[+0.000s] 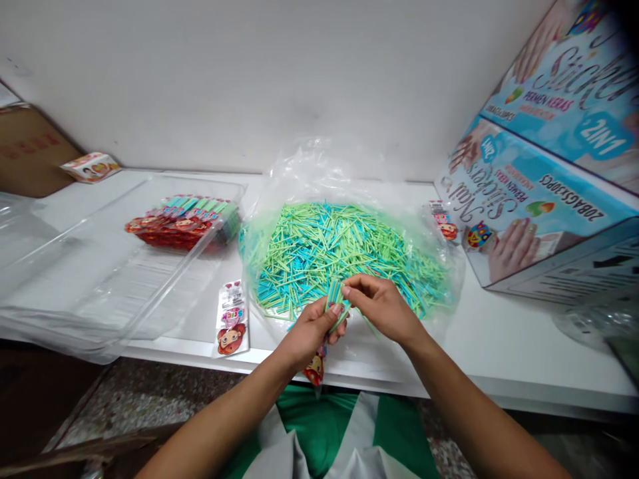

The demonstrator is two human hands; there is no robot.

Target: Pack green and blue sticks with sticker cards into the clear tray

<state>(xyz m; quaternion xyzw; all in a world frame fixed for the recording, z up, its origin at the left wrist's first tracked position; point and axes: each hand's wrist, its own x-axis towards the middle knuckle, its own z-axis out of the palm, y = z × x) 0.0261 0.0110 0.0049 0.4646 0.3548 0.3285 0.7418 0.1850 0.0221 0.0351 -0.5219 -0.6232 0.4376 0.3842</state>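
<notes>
My left hand (317,326) is closed round a small printed packet (315,369) with a red-haired cartoon figure, its lower end hanging below my fingers. Green and blue sticks (335,293) stand up out of that grip. Against the top of these sticks, the fingertips of my right hand (374,299) are pinched together. Behind both hands, a clear plastic bag (309,166) lies open around a large heap of thin green and blue sticks (329,246). A flat packet (232,319) with the same cartoon lies left of my hands, near the table edge.
A clear plastic tray (90,266) at the left holds a row of filled packets (174,229). Large printed boxes (539,199) are stacked at the right, with another packet (444,221) beside them. A cardboard box (30,150) and a small carton (92,167) stand at the back left.
</notes>
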